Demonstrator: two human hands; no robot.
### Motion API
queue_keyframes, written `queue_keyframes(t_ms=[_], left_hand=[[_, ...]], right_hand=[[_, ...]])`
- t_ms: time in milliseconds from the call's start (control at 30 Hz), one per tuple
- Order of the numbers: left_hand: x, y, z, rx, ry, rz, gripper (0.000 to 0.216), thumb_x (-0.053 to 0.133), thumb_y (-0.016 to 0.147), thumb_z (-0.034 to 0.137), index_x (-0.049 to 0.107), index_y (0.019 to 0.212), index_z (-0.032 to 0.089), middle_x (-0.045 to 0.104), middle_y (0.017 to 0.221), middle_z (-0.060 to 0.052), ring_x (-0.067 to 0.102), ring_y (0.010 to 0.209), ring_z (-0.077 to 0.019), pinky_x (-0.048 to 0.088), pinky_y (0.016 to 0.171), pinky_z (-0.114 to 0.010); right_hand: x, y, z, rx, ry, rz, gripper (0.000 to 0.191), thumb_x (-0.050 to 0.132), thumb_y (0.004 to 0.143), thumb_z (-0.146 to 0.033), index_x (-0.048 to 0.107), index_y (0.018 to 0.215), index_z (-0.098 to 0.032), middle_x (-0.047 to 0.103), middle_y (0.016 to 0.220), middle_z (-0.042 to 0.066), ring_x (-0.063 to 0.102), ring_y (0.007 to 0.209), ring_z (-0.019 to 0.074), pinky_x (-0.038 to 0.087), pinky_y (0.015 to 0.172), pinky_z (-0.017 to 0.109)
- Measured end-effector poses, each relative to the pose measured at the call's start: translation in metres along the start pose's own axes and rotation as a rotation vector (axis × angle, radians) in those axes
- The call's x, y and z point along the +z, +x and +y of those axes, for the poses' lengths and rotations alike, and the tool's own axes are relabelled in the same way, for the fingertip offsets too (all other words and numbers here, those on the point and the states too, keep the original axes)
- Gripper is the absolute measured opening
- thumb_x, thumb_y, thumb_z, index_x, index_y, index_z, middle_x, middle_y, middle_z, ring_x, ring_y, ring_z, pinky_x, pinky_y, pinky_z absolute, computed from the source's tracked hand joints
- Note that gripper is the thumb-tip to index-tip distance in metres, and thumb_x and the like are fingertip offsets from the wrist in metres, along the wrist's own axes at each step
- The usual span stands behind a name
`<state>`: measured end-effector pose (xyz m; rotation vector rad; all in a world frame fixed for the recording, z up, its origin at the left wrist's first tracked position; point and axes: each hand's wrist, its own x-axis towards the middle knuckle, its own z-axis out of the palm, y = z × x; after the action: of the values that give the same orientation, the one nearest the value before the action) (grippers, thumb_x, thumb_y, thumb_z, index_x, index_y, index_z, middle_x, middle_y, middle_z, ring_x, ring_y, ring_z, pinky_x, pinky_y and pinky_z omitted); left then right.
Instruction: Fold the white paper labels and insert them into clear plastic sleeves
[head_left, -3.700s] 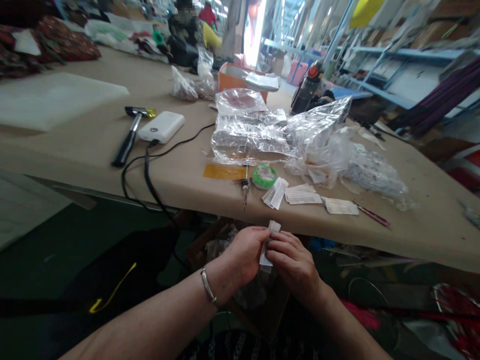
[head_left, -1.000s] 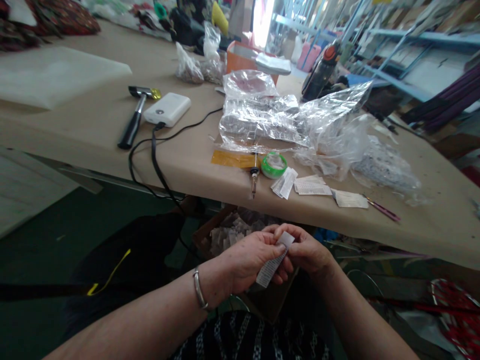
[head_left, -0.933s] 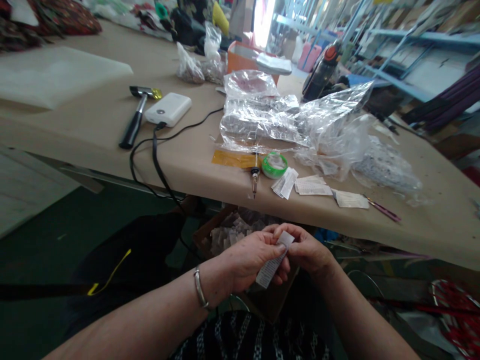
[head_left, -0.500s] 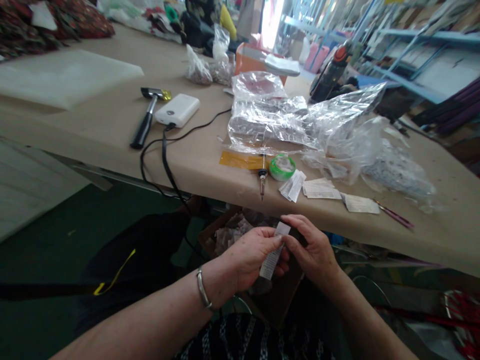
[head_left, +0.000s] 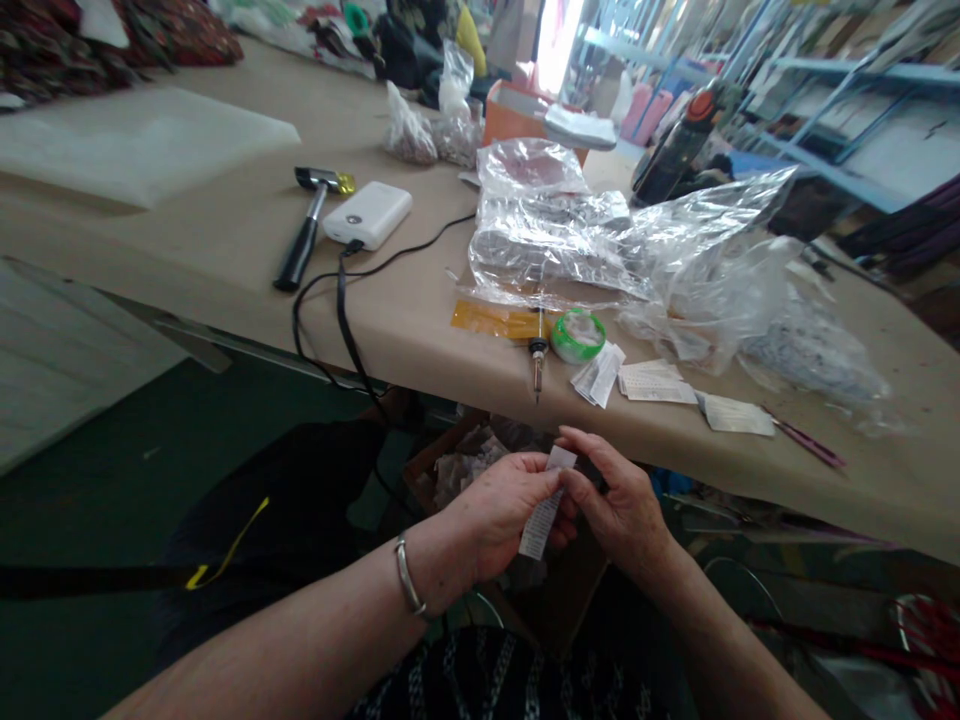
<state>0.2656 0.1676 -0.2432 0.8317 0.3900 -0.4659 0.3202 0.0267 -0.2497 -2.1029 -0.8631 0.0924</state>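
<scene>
A narrow white printed label is held over a cardboard box below the table edge. My left hand, with a metal bangle at the wrist, pinches it between thumb and fingers. At the label's upper part, the thumb of my right hand presses its edge, while the forefinger curves above; its other fingertips are partly hidden. On the table edge beyond lie a bundle of white labels, more printed labels, a soldering-iron-like tool with its tip toward me, and a green round tub.
Pink tweezers lie at the right. Clear plastic bags cover the middle of the table. A hammer and a white power bank with a black cable sit left. Pale scraps fill the box under the edge.
The view has shifted slightly, so the table items appear a little further right. Both hands keep their hold on the label, with the right fingers moved very little.
</scene>
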Motion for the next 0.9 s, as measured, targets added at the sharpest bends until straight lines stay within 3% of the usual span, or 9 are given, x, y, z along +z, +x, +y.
queue_keyframes(t_ms=[100, 233, 367, 567, 767, 900], left_hand=[[-0.003, 0.0, 0.0, 0.023, -0.023, -0.02, 0.015, 0.056, 0.082, 0.027, 0.056, 0.079, 0.012, 0.053, 0.06, 0.0, 0.052, 0.047, -0.0088, 0.04, 0.046, -0.021], [-0.009, 0.001, 0.0, 0.083, -0.01, -0.025, 0.018, 0.053, 0.083, 0.029, 0.055, 0.075, 0.012, 0.053, 0.06, 0.0, 0.051, 0.048, -0.009, 0.04, 0.047, -0.021], [-0.011, -0.001, 0.001, 0.125, 0.02, 0.006, 0.018, 0.052, 0.082, 0.027, 0.054, 0.073, 0.013, 0.053, 0.059, 0.0, 0.051, 0.048, -0.0092, 0.039, 0.047, -0.021], [-0.013, -0.002, 0.008, 0.224, 0.13, 0.051, 0.02, 0.051, 0.082, 0.028, 0.055, 0.069, 0.013, 0.053, 0.059, 0.0, 0.049, 0.051, -0.009, 0.038, 0.051, -0.022], [-0.023, 0.002, 0.016, 0.514, 0.452, 0.247, 0.02, 0.054, 0.082, 0.029, 0.065, 0.076, 0.013, 0.061, 0.072, -0.001, 0.05, 0.066, -0.0108, 0.039, 0.061, -0.021], [-0.024, 0.001, 0.025, 0.619, 0.61, 0.34, 0.019, 0.052, 0.083, 0.027, 0.067, 0.082, 0.015, 0.065, 0.076, -0.002, 0.054, 0.07, -0.0127, 0.041, 0.064, -0.022]], right_hand=[[0.004, 0.003, 0.0, 0.16, 0.261, 0.033, 0.031, 0.056, 0.084, -0.029, 0.054, 0.115, -0.023, 0.065, 0.1, 0.003, 0.061, 0.09, 0.0164, 0.047, 0.083, 0.029], [0.01, 0.01, 0.003, 0.379, 0.652, -0.013, 0.015, 0.062, 0.08, -0.033, 0.059, 0.086, -0.02, 0.061, 0.073, -0.002, 0.056, 0.062, 0.0099, 0.045, 0.059, 0.021], [0.017, 0.017, 0.007, 0.492, 0.83, -0.059, 0.017, 0.066, 0.077, -0.033, 0.058, 0.076, -0.018, 0.058, 0.062, -0.004, 0.049, 0.049, 0.0071, 0.04, 0.048, 0.019], [0.022, 0.028, -0.001, 0.445, 0.831, -0.045, 0.015, 0.066, 0.077, -0.03, 0.058, 0.072, -0.018, 0.058, 0.06, -0.004, 0.049, 0.047, 0.0071, 0.041, 0.049, 0.02], [0.021, 0.043, -0.013, 0.29, 0.67, 0.01, 0.012, 0.064, 0.075, -0.027, 0.059, 0.07, -0.018, 0.063, 0.073, 0.0, 0.055, 0.063, 0.0109, 0.046, 0.06, 0.022], [0.021, 0.049, -0.011, 0.235, 0.539, 0.062, 0.009, 0.061, 0.076, -0.026, 0.06, 0.072, -0.018, 0.062, 0.073, 0.0, 0.056, 0.069, 0.0129, 0.045, 0.064, 0.023]])
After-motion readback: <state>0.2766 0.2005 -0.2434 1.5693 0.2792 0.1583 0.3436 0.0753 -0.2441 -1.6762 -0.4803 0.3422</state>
